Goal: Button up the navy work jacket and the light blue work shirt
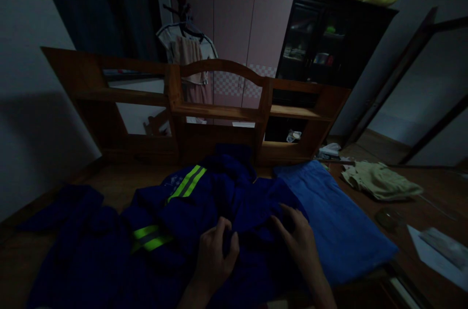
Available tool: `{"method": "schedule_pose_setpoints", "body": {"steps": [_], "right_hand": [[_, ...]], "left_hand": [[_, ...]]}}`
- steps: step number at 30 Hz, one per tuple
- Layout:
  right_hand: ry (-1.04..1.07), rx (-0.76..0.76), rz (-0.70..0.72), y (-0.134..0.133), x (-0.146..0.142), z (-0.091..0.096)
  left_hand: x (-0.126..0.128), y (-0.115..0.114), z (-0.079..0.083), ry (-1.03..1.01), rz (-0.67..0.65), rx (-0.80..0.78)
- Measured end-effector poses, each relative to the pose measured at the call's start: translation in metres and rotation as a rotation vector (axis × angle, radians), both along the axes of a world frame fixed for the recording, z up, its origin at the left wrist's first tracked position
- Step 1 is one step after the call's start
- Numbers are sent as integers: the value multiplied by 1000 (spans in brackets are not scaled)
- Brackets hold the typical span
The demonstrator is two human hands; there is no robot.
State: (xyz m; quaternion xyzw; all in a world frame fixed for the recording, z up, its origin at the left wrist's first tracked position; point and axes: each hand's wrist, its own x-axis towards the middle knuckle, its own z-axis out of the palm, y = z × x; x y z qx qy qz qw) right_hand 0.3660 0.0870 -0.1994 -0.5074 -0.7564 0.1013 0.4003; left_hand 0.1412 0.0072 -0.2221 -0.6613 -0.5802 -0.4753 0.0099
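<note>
A dark blue work jacket (204, 211) with yellow-green reflective stripes (188, 183) lies rumpled on a wooden surface in the head view. My left hand (215, 253) is over its middle, fingers bent, with a gap between thumb and forefinger. To the right, my right hand (298, 236) rests at the jacket's right part, thumb and fingers apart. Neither hand visibly grips the cloth. Beside my right hand a lighter blue folded cloth (336, 221) lies flat, partly under the jacket. Dim light hides the jacket's folds near the front.
Behind the jacket stands a wooden headboard with shelves (219, 113). On the right, a brown tabletop (369, 211) bears a folded khaki garment (380, 180), a small glass (389, 219) and a white sheet (435, 255). Clothes hang on a rack (188, 50) before pink wardrobe doors (234, 11).
</note>
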Motion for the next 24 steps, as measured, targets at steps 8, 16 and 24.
{"method": "schedule_pose_setpoints", "body": {"steps": [8, 16, 24], "right_hand": [[192, -214, 271, -22, -7, 27], [238, -244, 397, -46, -17, 44], [149, -145, 296, -47, -9, 32]], "left_hand": [[13, 1, 27, 318, 36, 220], [35, -7, 35, 397, -223, 110], [28, -3, 21, 208, -278, 82]]}}
